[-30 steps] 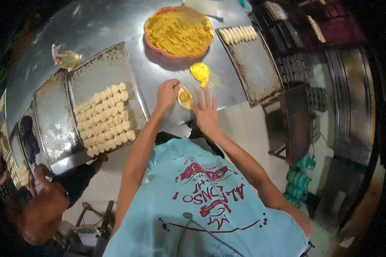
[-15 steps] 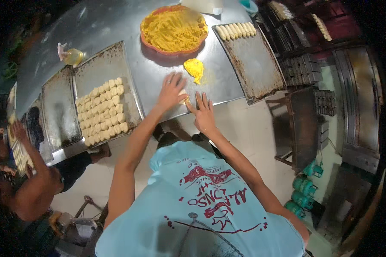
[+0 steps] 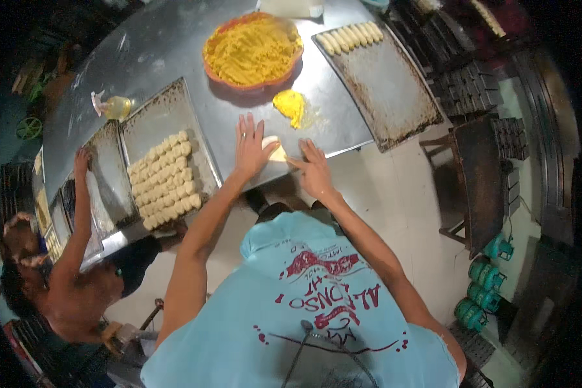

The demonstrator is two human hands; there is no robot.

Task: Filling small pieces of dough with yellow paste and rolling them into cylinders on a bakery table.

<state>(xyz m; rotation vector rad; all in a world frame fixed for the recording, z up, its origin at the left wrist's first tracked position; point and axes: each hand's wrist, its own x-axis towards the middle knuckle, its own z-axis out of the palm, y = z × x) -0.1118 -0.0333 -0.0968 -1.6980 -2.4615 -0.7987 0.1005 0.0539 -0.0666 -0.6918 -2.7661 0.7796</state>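
Observation:
A small pale piece of dough [image 3: 275, 149] lies on the steel table [image 3: 213, 103] near its front edge. My left hand [image 3: 248, 149] is spread open over the table, its thumb at the dough's left side. My right hand [image 3: 313, 169] touches the dough's right side with a finger, its other fingers apart. Just beyond lies a smear of yellow paste [image 3: 289, 105]. Behind that sits an orange scalloped bowl [image 3: 252, 50] heaped with more yellow filling.
A tray of rolled dough balls [image 3: 161, 178] lies left, beside more trays and a spray bottle [image 3: 116, 107]. A tray with finger rolls [image 3: 349, 37] lies right. A co-worker [image 3: 81, 291] is at the left. Racks and gas cylinders [image 3: 485, 278] stand at the right.
The oval dough's yellow filling no longer shows; the piece looks folded over. My left fingers have gone from curled to spread. The co-worker's arm has reached up toward the trays.

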